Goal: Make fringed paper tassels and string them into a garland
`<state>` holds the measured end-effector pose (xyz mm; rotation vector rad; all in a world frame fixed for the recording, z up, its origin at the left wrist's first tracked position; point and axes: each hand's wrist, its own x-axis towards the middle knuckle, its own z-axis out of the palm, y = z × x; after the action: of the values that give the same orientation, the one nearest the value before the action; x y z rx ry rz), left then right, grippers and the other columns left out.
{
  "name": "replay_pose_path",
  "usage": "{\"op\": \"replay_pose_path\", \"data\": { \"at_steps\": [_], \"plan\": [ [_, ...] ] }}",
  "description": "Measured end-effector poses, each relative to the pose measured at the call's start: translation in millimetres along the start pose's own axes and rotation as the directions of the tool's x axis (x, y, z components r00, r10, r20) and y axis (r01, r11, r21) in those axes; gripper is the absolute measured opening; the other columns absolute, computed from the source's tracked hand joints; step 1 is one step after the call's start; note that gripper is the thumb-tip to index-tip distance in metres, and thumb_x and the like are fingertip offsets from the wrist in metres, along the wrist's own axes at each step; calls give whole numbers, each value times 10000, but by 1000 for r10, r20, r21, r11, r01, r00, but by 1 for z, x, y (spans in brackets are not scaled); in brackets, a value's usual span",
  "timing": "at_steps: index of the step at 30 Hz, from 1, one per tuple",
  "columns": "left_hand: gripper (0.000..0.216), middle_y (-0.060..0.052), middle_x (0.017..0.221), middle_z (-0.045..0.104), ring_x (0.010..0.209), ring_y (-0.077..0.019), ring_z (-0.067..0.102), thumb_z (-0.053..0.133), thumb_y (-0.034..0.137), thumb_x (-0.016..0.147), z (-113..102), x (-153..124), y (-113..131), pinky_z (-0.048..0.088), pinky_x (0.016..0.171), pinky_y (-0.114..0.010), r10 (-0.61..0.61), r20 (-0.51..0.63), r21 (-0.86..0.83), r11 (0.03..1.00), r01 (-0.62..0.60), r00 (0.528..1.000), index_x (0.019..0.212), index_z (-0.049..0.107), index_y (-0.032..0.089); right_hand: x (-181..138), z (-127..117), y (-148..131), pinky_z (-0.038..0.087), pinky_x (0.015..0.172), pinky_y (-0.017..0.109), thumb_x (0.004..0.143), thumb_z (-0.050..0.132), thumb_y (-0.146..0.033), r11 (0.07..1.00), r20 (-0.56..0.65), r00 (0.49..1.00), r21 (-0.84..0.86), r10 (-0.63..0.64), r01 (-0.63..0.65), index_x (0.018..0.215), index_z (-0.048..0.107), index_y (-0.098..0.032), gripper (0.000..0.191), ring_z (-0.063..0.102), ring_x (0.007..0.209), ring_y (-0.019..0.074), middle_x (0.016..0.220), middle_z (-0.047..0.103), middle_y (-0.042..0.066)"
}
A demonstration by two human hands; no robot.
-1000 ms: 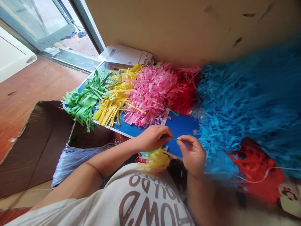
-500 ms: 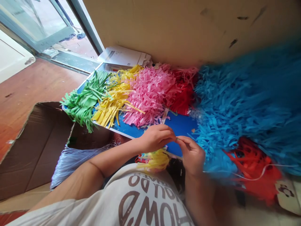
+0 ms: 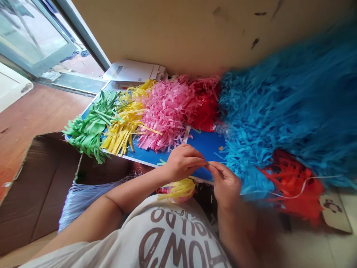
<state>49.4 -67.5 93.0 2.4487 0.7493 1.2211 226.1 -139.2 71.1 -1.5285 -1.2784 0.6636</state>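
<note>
Green paper strip (image 3: 208, 164), barely visible, sits pinched between the fingertips of the left hand (image 3: 182, 162) and the right hand (image 3: 224, 183), which meet just above the near edge of the blue board (image 3: 206, 143). Green (image 3: 90, 128), yellow (image 3: 122, 124) and pink fringe bundles (image 3: 164, 113) lie on the board behind; a yellow bundle (image 3: 178, 189) rests below the hands.
</note>
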Motion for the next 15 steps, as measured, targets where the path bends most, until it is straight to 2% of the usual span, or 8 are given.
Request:
{"op": "replay_pose_path", "data": {
  "at_steps": [4,15],
  "plan": [
    [178,-12,899,780,779,-98,704,563,277,974,7,4,3,433,1004,-338,31,-5,10,999,-31,1000,931,730,234,-1,-6,2,582,790,331,863,675,-455,1000,-18,1000,8,12,-12,864,786,-236,246,724,813,211,892,775,50],
    [197,6,900,780,793,-100,708,554,302,976,15,5,5,368,1125,-389,-43,59,61,997,40,997,909,734,256,0,-7,6,584,790,333,860,678,-460,998,-36,999,49,36,-34,870,788,-250,238,727,804,208,892,777,39]
  ]
}}
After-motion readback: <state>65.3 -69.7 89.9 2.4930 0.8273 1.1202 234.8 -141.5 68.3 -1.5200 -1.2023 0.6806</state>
